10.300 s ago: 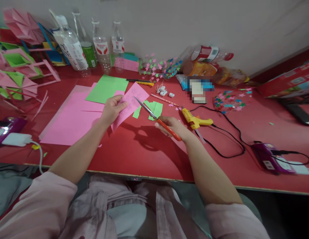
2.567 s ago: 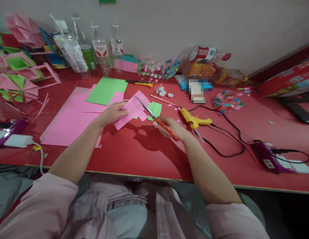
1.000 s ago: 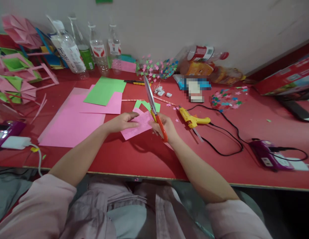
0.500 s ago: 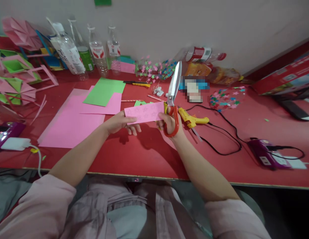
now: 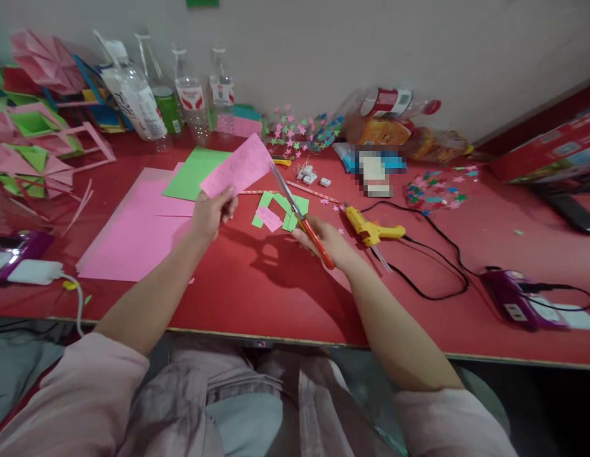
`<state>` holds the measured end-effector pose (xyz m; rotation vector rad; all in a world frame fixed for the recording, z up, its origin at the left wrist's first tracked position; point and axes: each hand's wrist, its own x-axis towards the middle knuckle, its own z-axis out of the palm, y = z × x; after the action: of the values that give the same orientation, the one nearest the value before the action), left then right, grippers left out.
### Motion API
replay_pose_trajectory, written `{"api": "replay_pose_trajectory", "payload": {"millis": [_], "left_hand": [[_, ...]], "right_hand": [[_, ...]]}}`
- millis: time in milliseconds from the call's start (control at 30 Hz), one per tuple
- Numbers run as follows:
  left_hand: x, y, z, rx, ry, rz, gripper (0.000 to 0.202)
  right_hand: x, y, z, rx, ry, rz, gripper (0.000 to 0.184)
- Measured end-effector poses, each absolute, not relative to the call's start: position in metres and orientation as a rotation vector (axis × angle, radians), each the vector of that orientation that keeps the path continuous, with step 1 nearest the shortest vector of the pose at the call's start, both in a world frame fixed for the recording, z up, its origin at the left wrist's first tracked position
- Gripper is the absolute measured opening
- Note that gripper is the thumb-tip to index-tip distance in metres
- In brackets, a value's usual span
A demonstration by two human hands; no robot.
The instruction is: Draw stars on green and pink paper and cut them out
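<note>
My left hand (image 5: 213,212) pinches the lower left corner of a pink paper strip (image 5: 238,166), which is tilted up to the right and bears faint drawn outlines. My right hand (image 5: 326,241) is wrapped round the red and yellow handles of a pair of scissors (image 5: 302,221). The blades point up and left, and their tips meet the strip's right end; whether they have cut into it I cannot tell. Beneath the scissors lie green paper scraps (image 5: 292,212) and a small pink piece (image 5: 269,219) on the red table (image 5: 257,304).
Pink sheets (image 5: 133,241) and a green sheet (image 5: 193,171) lie to the left. A yellow glue gun (image 5: 373,227) with a black cord rests at right. Paper stars (image 5: 295,130), plastic bottles (image 5: 193,101) and a purple power strip (image 5: 509,295) stand around.
The paper strip has tilted upward and is now held by my left hand only. The scissors have swung from pointing up to pointing left, their tips at the strip.
</note>
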<state>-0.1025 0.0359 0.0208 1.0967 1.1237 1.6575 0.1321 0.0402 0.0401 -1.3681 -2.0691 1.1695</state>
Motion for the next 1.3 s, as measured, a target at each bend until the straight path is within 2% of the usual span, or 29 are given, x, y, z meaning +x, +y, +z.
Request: {"api": "replay_pose_trajectory", "payload": {"millis": [167,467,800,1300], "left_hand": [[-0.102,0.037,0.023,1.021,1.101,1.728,0.026],[-0.101,0.037,0.013,1.155,1.119,1.66,0.021],[-0.099,0.034,0.012,1.211,1.088,1.635,0.023],[-0.1,0.036,0.012,1.197,1.125,1.615,0.022]], "right_hand": [[0.129,0.037,0.043,-1.423,-2.177,1.151,0.044],[0.127,0.034,0.045,-1.363,-1.987,1.388,0.041],[0.123,0.031,0.044,-1.316,-1.882,1.474,0.038],[0.121,0.033,0.042,-1.371,-1.854,1.436,0.042]]}}
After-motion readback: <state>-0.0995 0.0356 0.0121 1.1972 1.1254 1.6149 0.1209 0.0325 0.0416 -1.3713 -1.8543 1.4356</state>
